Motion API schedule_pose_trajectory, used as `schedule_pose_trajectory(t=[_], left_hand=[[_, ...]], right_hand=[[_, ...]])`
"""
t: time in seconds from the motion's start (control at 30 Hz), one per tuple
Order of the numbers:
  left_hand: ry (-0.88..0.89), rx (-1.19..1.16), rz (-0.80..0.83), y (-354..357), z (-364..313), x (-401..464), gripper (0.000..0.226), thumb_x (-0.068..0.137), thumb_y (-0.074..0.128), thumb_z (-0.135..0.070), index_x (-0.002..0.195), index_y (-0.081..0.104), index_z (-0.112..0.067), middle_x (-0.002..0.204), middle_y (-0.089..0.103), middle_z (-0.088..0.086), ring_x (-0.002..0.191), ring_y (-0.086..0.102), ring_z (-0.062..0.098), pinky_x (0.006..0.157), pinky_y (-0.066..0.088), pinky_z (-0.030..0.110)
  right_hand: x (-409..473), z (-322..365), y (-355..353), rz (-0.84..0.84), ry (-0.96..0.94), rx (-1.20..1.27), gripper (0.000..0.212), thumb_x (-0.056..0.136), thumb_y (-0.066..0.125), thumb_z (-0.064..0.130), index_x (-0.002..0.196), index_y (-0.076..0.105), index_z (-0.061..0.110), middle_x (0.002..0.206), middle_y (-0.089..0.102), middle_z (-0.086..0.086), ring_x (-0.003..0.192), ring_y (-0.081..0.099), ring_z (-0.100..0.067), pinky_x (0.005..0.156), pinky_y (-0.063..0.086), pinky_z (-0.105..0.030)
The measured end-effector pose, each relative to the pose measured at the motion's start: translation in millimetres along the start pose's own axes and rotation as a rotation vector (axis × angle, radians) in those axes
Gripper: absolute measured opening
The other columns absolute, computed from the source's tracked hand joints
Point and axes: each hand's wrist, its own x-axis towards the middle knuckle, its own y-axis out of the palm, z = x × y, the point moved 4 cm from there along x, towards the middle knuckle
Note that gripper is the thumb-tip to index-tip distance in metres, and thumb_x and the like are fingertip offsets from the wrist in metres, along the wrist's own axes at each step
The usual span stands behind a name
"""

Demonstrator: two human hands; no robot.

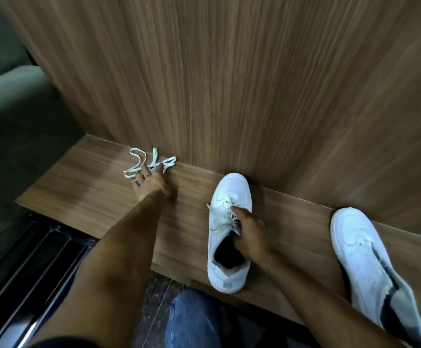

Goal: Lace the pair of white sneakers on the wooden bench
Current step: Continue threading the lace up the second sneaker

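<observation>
On the long brown wooden bench [83, 194], the left hand [151, 183], fingers spread, is reaching the loose white flat shoelace [151, 162], best gathered by one end, while the right hand [250, 236] is pinching the laces of the laced white low-top sneaker [229, 232].

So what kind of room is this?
Probably an entryway or sitting corner indoors. There is a wooden bench against a wood-panelled wall, a green cushioned seat beside it, and white sneakers being laced.

Dim, warm indoor light; soft shadows, slight blur, wide-angle bending at edges.
</observation>
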Motion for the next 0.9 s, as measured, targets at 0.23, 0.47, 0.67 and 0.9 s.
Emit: schedule_pose_trajectory(t=[0.23,0.47,0.67,0.9], left_hand=[[0.040,0.032,0.085,22.9,22.5,31.3,0.054,0.089,0.050,-0.042,0.141,0.036,-0.035,0.153,0.023,0.014,0.136,0.028,0.042,0.113,0.027,0.048],[0.313,0.110,-0.145,34.2,6.2,-53.9,0.026,0.095,0.047,-0.026,0.115,0.063,-0.018,0.106,0.065,0.017,0.092,0.063,0.041,0.078,0.052,0.043],[0.044,-0.330,-0.064,30.7,-7.9,-100.2,0.021,0.082,0.063,-0.017,0.101,0.072,-0.017,0.103,0.069,0.018,0.101,0.063,0.038,0.087,0.050,0.038],[0.118,-0.778,-0.160,-29.7,-64.5,-148.6,0.015,0.082,0.065,0.000,0.087,0.076,-0.008,0.087,0.071,0.002,0.082,0.064,0.009,0.068,0.042,0.002]], right_hand=[[6.1,-5.9,2.6,-0.024,0.004,-0.005,0.072,0.078,0.058,0.006,0.144,0.039,0.028,0.137,0.053,-0.002,0.121,0.056,-0.027,0.098,0.049,-0.042],[2.8,0.1,-3.5,-0.006,0.022,-0.028,0.066,0.082,0.062,0.014,0.143,0.040,0.029,0.139,0.052,-0.004,0.123,0.053,-0.029,0.100,0.047,-0.044],[1.8,-0.1,-3.4,0.123,0.021,0.061,0.080,0.082,0.070,0.017,0.150,0.029,0.022,0.152,0.036,-0.005,0.137,0.038,-0.026,0.111,0.035,-0.032],[-41.3,-32.6,-34.6,0.117,-0.063,0.398,0.080,0.087,0.071,0.021,0.152,0.025,0.015,0.150,0.032,0.004,0.139,0.027,-0.008,0.102,0.023,-0.010]])
